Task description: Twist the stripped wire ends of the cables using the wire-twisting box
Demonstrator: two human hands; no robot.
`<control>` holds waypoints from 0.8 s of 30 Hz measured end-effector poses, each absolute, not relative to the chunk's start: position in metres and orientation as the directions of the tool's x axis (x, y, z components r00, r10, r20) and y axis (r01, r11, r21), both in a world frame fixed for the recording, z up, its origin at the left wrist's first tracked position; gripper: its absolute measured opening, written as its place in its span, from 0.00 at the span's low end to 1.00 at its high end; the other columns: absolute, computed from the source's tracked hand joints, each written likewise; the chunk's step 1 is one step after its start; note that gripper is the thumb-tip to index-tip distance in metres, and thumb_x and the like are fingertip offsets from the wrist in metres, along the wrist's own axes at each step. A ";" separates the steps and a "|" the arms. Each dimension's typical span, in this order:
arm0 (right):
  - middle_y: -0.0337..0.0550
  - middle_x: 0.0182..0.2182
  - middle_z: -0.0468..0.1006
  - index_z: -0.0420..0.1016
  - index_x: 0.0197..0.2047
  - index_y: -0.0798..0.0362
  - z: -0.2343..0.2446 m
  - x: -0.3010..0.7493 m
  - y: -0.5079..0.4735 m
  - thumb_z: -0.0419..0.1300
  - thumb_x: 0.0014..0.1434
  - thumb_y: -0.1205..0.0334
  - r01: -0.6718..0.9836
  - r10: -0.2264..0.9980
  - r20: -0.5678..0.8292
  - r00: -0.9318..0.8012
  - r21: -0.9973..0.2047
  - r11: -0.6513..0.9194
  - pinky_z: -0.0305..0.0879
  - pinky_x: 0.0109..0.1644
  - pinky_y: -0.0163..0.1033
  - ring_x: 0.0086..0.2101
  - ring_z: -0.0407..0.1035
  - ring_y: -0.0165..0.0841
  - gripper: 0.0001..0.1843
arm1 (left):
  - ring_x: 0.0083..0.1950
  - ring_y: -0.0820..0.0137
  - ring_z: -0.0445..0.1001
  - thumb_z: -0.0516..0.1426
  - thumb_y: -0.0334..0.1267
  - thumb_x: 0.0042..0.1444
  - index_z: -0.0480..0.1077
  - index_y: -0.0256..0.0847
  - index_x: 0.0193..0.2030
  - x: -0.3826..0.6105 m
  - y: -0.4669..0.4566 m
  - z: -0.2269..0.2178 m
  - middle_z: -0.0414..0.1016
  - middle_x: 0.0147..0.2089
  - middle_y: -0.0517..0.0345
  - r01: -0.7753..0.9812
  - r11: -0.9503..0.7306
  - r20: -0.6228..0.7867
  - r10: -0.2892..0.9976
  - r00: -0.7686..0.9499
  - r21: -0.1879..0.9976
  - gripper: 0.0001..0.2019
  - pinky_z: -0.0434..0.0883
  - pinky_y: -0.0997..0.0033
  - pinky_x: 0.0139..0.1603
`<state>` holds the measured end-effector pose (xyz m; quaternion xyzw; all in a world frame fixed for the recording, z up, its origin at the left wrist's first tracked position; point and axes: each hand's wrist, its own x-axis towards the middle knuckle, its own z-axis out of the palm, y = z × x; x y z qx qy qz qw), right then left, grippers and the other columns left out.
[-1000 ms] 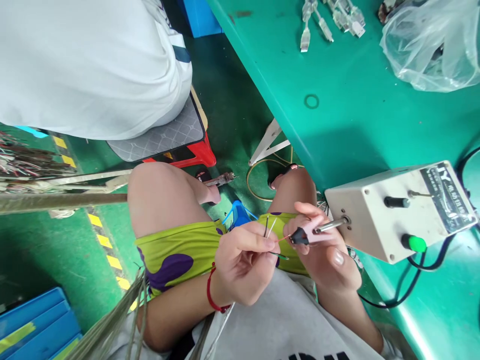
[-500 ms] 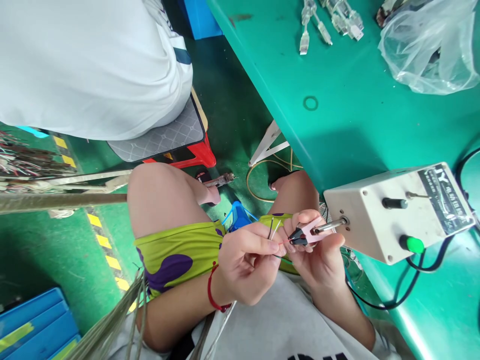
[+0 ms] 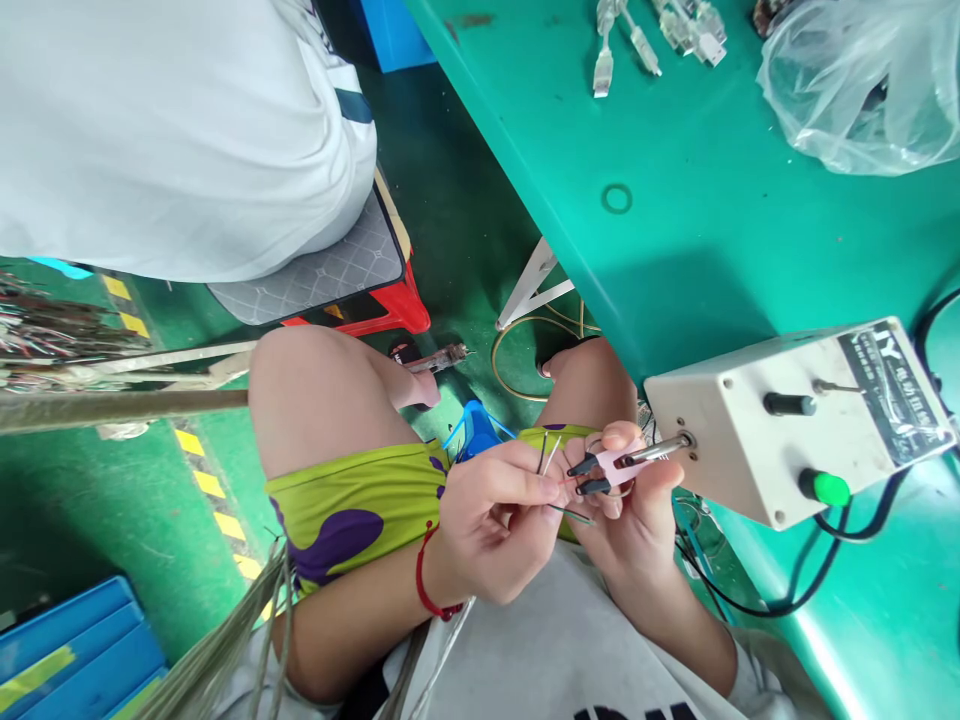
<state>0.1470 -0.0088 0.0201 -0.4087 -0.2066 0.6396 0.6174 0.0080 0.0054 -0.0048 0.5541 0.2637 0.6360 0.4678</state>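
My left hand (image 3: 491,520), with a red string at the wrist, pinches several thin coloured wires (image 3: 551,470) that splay out from its fingertips. My right hand (image 3: 634,510) sits just right of it, fingers closed around a small pink clip with black jaws (image 3: 600,470). The clip's jaws are parted and sit at the wire ends. A metal rod (image 3: 660,450) joins the clip to a white box (image 3: 795,420) with a green button, standing on the edge of the green table (image 3: 675,250). Both hands hover over my lap.
Another person in white (image 3: 172,130) sits on a red stool (image 3: 360,300) at the upper left. Wire bundles (image 3: 112,385) cross from the left, and more hang by my left arm. Clear plug connectors (image 3: 652,30) and a plastic bag (image 3: 862,85) lie on the table. A blue crate (image 3: 75,650) stands bottom left.
The clip's black jaws have gone from closed to parted. My right hand has drawn in a little closer to my left hand. The wires stay pinched in my left fingers.
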 end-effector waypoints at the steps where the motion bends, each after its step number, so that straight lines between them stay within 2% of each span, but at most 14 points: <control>1: 0.26 0.15 0.50 0.90 0.43 0.38 0.020 0.147 -0.009 0.76 0.68 0.29 -0.624 0.959 -0.266 0.092 -0.766 -0.153 0.75 0.36 0.41 0.22 0.53 0.34 0.22 | 0.37 0.71 0.82 0.62 0.26 0.76 0.74 0.42 0.54 0.008 0.005 -0.005 0.82 0.40 0.57 -0.303 -0.428 0.464 0.884 0.054 0.851 0.07 0.81 0.75 0.38; 6: 0.26 0.15 0.51 0.89 0.44 0.39 0.020 0.147 -0.009 0.76 0.68 0.29 -0.627 0.957 -0.278 0.082 -0.761 -0.167 0.75 0.35 0.40 0.23 0.57 0.35 0.22 | 0.37 0.72 0.80 0.62 0.26 0.76 0.74 0.42 0.54 0.009 0.005 -0.006 0.81 0.40 0.58 -0.304 -0.433 0.469 0.881 0.055 0.849 0.08 0.80 0.75 0.39; 12: 0.25 0.13 0.50 0.85 0.45 0.41 0.025 0.147 -0.009 0.77 0.61 0.22 -0.605 0.945 -0.326 0.037 -0.759 -0.239 0.70 0.31 0.43 0.22 0.54 0.37 0.31 | 0.38 0.71 0.81 0.62 0.26 0.76 0.75 0.42 0.55 0.010 0.004 -0.006 0.81 0.41 0.57 -0.333 -0.412 0.455 0.888 0.061 0.848 0.08 0.82 0.74 0.40; 15: 0.26 0.13 0.53 0.88 0.53 0.41 0.023 0.150 -0.009 0.76 0.59 0.20 -0.565 0.948 -0.319 0.021 -0.786 -0.252 0.68 0.31 0.44 0.23 0.56 0.38 0.37 | 0.38 0.71 0.82 0.62 0.26 0.76 0.76 0.42 0.55 0.011 0.004 -0.005 0.81 0.41 0.57 -0.342 -0.417 0.460 0.886 0.054 0.842 0.08 0.81 0.74 0.39; 19: 0.26 0.15 0.59 0.88 0.64 0.39 0.006 0.158 -0.010 0.78 0.53 0.17 -0.516 0.977 -0.210 0.031 -0.841 -0.164 0.67 0.33 0.48 0.21 0.55 0.37 0.46 | 0.37 0.71 0.81 0.63 0.27 0.76 0.76 0.42 0.55 0.011 0.004 -0.006 0.81 0.40 0.57 -0.337 -0.421 0.460 0.887 0.043 0.842 0.07 0.81 0.75 0.38; 22: 0.25 0.15 0.61 0.84 0.70 0.35 -0.010 0.161 -0.014 0.81 0.47 0.18 -0.518 0.992 -0.122 0.013 -0.850 -0.098 0.66 0.33 0.49 0.19 0.53 0.36 0.54 | 0.36 0.71 0.80 0.63 0.27 0.76 0.76 0.42 0.55 0.011 0.003 -0.006 0.81 0.40 0.57 -0.338 -0.420 0.460 0.887 0.044 0.842 0.07 0.80 0.74 0.38; 24: 0.24 0.16 0.65 0.78 0.76 0.34 -0.015 0.162 -0.016 0.83 0.48 0.21 -0.530 0.995 -0.091 -0.034 -0.843 -0.095 0.66 0.34 0.49 0.19 0.56 0.37 0.59 | 0.36 0.72 0.80 0.63 0.27 0.76 0.76 0.42 0.55 0.010 0.003 -0.006 0.80 0.40 0.57 -0.349 -0.414 0.457 0.888 0.047 0.840 0.07 0.80 0.75 0.38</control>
